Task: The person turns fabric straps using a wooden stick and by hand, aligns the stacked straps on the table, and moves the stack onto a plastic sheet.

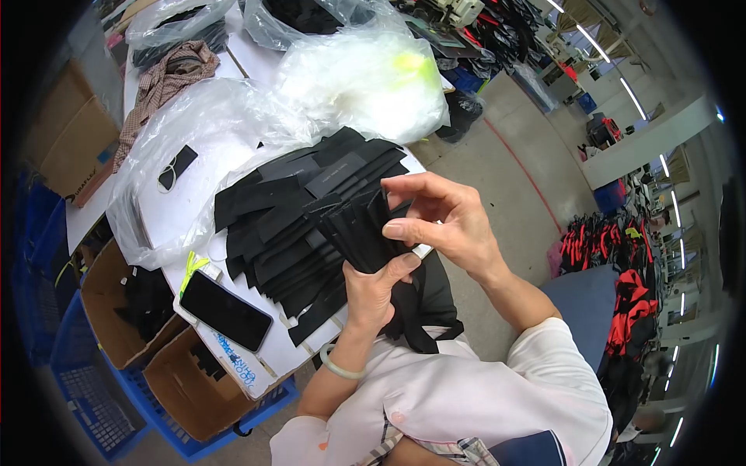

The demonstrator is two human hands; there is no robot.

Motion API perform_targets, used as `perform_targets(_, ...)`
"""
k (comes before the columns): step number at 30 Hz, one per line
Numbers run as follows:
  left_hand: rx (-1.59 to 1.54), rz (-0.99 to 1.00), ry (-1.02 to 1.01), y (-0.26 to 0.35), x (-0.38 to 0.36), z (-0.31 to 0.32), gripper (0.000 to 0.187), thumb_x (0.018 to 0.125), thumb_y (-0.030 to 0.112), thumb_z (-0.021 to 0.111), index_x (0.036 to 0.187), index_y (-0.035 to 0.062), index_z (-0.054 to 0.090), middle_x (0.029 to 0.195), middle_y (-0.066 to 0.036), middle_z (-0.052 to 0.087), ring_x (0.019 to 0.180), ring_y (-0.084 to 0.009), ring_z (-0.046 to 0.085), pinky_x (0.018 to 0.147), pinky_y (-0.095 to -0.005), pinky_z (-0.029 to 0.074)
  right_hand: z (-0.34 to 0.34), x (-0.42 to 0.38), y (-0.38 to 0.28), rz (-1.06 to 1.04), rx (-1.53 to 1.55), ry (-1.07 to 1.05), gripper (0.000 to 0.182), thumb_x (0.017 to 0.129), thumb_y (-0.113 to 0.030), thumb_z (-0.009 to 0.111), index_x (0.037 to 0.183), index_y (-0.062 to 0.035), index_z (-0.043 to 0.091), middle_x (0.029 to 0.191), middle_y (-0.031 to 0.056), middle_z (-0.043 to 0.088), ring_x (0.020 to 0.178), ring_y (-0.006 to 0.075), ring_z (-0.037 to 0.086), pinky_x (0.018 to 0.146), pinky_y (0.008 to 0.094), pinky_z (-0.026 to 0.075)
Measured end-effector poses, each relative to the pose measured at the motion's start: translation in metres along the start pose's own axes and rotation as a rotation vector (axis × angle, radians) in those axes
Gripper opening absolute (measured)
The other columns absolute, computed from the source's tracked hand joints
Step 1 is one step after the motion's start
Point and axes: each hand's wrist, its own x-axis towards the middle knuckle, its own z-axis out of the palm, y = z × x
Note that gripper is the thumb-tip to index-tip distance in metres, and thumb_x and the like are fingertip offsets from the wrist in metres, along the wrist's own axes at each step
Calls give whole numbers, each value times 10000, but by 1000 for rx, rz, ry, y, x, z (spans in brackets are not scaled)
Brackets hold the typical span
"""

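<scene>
Black fabric-strip bundle (359, 231): grip position.
My left hand (371, 295) grips its lower end, long axis slanting forward; my right hand (454, 221) spreads thumb and forefinger at its right edge.

White table (284, 357) under piled black fabric strips (276, 208), a dark phone (225, 311), clear plastic (225, 116), a checked cloth (165, 84)

**Tilted workroom under strip lights**

On my feed the room leans sideways. I see grey floor (501, 151) right of upper centre, crossed by a thin red line (536, 182). Lit strip lights (593, 43) run down the right side, where a pale beam (649, 149) slants in. Tan curtains (678, 165) hang near it. A white table (284, 355) spans the left half; a blue-grey surface (579, 307), kind unclear to me, sits right of centre.
</scene>
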Motion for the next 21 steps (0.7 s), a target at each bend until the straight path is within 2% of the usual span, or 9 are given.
perform_targets(1,-13,0,-1,-1,1,-3,438,717,33,799,1111,23,608,889,-38,637,745,-102,615,536,-206,490,1,1,1,-11,45,1,427,764,-19,758,1162,30,610,950,76,643,690,65,611,569,182,479)
perform_targets(4,-100,-4,11,-1,0,-5,452,731,51,788,1138,16,593,935,-65,641,758,-112,618,534,-205,492,7,-1,4,36,207,52,450,775,-67,768,1173,37,584,944,69,633,659,38,594,517,164,463)
perform_targets(10,-190,-8,-52,7,7,1,434,776,95,739,1158,-24,569,967,-137,652,715,-133,612,526,-202,487,11,2,0,85,337,140,461,773,-54,757,1161,56,532,925,69,626,634,59,609,504,169,470)
perform_targets(11,-195,-30,-61,9,8,-1,432,776,95,738,1155,-26,570,962,-140,652,706,-131,610,524,-202,486,9,3,0,55,267,139,412,789,-22,716,1155,64,549,913,154,655,634,105,625,570,220,537)
perform_targets(14,-187,-94,-44,12,7,-5,395,771,86,743,1111,-24,576,953,-139,655,669,-116,596,521,-196,470,-2,7,-8,9,207,154,327,785,-33,729,1067,70,598,840,114,646,615,109,619,516,238,526)
perform_targets(16,-69,6,-70,11,5,9,394,753,73,760,1091,-9,576,912,-107,645,643,-106,582,526,-194,465,2,8,-9,58,44,45,340,774,-58,758,1067,39,616,791,53,633,591,92,599,506,203,495)
perform_targets(18,21,-21,-86,11,11,9,335,742,5,714,1052,18,587,819,-41,598,625,-98,573,517,-197,451,5,6,-7,32,12,50,357,770,-62,762,1083,31,618,860,53,633,669,88,606,567,196,495)
perform_targets(20,34,-22,38,21,17,15,264,758,1,676,1011,22,601,803,-44,606,605,-97,566,509,-195,439,-2,4,1,-146,-15,135,441,762,-124,778,1138,23,601,990,77,627,816,114,615,701,240,514)
perform_targets(21,-20,-8,74,23,20,12,203,775,24,668,972,25,616,790,-43,613,580,-98,559,502,-205,433,-12,-1,6,-131,-111,123,664,716,-221,815,1271,1,527,1096,100,604,961,153,596,849,293,489)
